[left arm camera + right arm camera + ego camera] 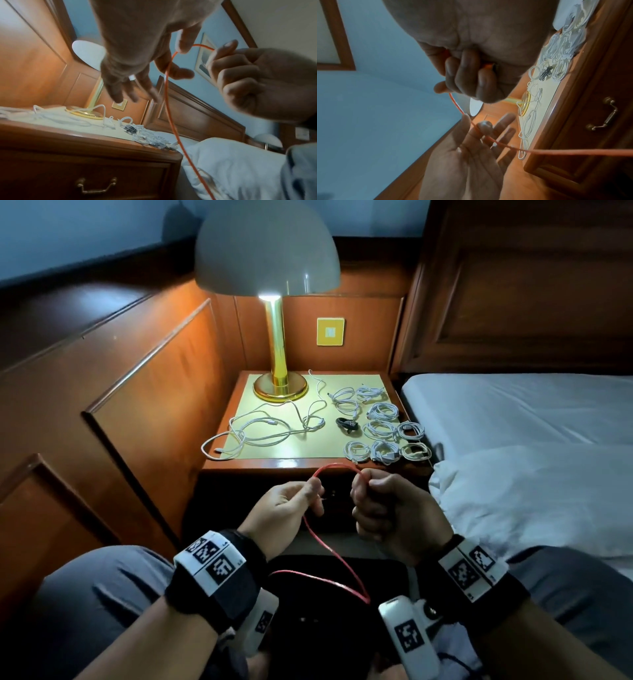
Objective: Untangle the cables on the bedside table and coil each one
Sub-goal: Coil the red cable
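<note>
The right hand [387,508] fists one end of the red cable [337,563] while the left hand [291,505] pinches it alongside, slack trailing lapward, so coiling seems just begun; next, loop it evenly, short of the worktop [260,462] beyond.

Dim room, lamp [270,296] glows; edges warped.

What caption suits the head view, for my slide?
Both hands hold a red cable before a bedside table.

Glossy wooden bedside table [291,463]; polished, seemingly brass lamp [279,350].
</note>
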Demonstrator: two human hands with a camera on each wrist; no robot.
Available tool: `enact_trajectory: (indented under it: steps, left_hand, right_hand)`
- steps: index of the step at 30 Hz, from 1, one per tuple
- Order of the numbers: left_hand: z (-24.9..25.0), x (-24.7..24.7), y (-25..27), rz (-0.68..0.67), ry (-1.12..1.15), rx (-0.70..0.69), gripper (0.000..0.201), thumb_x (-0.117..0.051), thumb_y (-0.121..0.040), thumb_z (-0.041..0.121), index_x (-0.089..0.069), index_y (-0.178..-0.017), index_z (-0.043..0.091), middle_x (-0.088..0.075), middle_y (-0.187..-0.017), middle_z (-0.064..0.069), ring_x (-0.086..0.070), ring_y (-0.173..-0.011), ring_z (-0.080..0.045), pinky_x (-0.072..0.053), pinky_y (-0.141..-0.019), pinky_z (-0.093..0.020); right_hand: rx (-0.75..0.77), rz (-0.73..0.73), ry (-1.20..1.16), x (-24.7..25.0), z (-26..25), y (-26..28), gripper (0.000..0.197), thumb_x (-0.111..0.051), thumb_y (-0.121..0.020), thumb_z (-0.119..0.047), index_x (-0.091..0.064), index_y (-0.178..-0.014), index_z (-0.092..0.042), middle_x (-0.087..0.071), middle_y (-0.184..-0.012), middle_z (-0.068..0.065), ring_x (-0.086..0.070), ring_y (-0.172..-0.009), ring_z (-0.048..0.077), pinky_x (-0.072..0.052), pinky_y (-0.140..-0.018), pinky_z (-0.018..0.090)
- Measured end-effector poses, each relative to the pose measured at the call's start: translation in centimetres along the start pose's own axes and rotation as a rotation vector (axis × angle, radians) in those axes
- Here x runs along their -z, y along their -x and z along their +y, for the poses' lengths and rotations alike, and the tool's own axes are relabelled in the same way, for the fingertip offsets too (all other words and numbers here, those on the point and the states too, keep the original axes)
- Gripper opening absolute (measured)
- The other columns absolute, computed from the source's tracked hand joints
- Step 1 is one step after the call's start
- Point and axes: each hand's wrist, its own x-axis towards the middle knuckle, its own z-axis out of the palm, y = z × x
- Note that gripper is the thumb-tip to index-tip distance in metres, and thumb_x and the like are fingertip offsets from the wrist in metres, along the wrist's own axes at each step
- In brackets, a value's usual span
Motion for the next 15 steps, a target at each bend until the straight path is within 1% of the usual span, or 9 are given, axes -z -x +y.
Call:
enact_trajectory:
  steps: [1,2,3,5,7,9,11,12,15]
  left_hand:
    - [0.2,-0.3,-0.1,-0.022,0.095,0.013,0.052,-0.048,-0.097,0.055,-0.061,-0.069,0.012,-0.073,-0.082,-0.009,-0.068,-0.086,-0.019,-0.048,-0.086,-0.032]
    - [0.5,-0.5,-0.4,-0.024,0.195,0.027,0.044,-0.048,-0.099,0.042,-0.055,-0.073,0.008,-0.068,-0.072,-0.013,-0.065,-0.071,-0.025,-0.051,-0.077,-0.034]
    - [0.7,-0.6,-0.7,-0.003,0.261,0.047,0.038,-0.046,-0.102,0.032,-0.051,-0.076,0.006,-0.058,-0.063,-0.012,-0.058,-0.058,-0.022,-0.050,-0.067,-0.034]
    - [0.3,0.2,-1.6,0.072,0.273,0.079,0.029,-0.045,-0.106,0.021,-0.051,-0.082,0.006,-0.044,-0.055,0.001,-0.042,-0.047,-0.012,-0.044,-0.056,-0.032]
    - [-0.7,1.3,-2.7,0.156,0.156,0.043,0.017,-0.052,-0.102,0.023,-0.057,-0.087,0.016,-0.045,-0.055,0.009,-0.041,-0.047,-0.010,-0.043,-0.053,-0.032]
    - [-1.7,2.4,-3.6,0.245,-0.053,-0.027,0.010,-0.057,-0.096,0.025,-0.059,-0.086,0.027,-0.052,-0.061,0.008,-0.046,-0.051,-0.015,-0.045,-0.054,-0.035]
    - [-2.3,2.7,-4.2,0.314,-0.273,-0.093,0.013,-0.061,-0.095,0.017,-0.061,-0.086,0.027,-0.059,-0.068,0.007,-0.052,-0.057,-0.018,-0.047,-0.059,-0.033]
    - [-2.5,2.6,-4.4,0.334,-0.355,-0.133,0.016,-0.064,-0.093,0.014,-0.062,-0.085,0.027,-0.061,-0.071,0.005,-0.055,-0.060,-0.015,-0.047,-0.061,-0.031]
    - [-3.0,1.6,-4.6,0.290,-0.498,-0.273,0.014,-0.071,-0.089,0.010,-0.070,-0.087,0.024,-0.065,-0.074,0.008,-0.058,-0.067,-0.006,-0.043,-0.062,-0.012]
  right_hand:
    - [0.007,0.026,-0.019,0.1,0.0,-0.2,0.026,-0.034,-0.087,-0.014,-0.056,-0.074,-0.009,-0.012,-0.063,0.005,-0.016,-0.043,0.011,-0.016,-0.046,0.024]
    - [0.027,0.065,-0.052,0.3,-0.1,-0.5,0.026,-0.034,-0.087,-0.015,-0.055,-0.073,-0.010,-0.014,-0.062,0.003,-0.015,-0.044,0.011,-0.015,-0.046,0.024]
    - [0.060,0.121,-0.092,0.7,-0.5,-0.8,0.024,-0.035,-0.088,-0.016,-0.053,-0.072,-0.011,-0.017,-0.061,0.001,-0.014,-0.045,0.011,-0.014,-0.046,0.025]
    - [0.124,0.289,-0.161,2.1,-1.6,-1.4,0.023,-0.038,-0.091,-0.017,-0.052,-0.074,-0.013,-0.022,-0.059,-0.002,-0.016,-0.044,0.011,-0.013,-0.046,0.026]
    - [0.152,0.475,-0.176,3.7,-2.2,-2.0,0.025,-0.039,-0.097,-0.018,-0.056,-0.079,-0.012,-0.025,-0.059,-0.003,-0.020,-0.043,0.009,-0.018,-0.043,0.024]
    - [0.149,0.581,-0.162,4.9,-2.2,-2.6,0.025,-0.041,-0.100,-0.018,-0.059,-0.086,-0.009,-0.028,-0.056,-0.005,-0.023,-0.043,0.009,-0.022,-0.043,0.023]
    - [0.140,0.608,-0.097,5.5,-1.6,-3.3,0.023,-0.042,-0.103,-0.018,-0.060,-0.095,-0.007,-0.031,-0.056,-0.005,-0.025,-0.045,0.008,-0.023,-0.046,0.024]
    - [0.139,0.599,-0.036,5.5,-1.2,-3.5,0.023,-0.042,-0.104,-0.018,-0.062,-0.098,-0.007,-0.033,-0.057,-0.004,-0.026,-0.046,0.009,-0.022,-0.048,0.026]
    - [0.193,0.536,0.246,5.4,0.1,-3.7,0.024,-0.048,-0.104,-0.014,-0.071,-0.103,-0.012,-0.042,-0.061,-0.003,-0.033,-0.051,0.011,-0.025,-0.049,0.027]
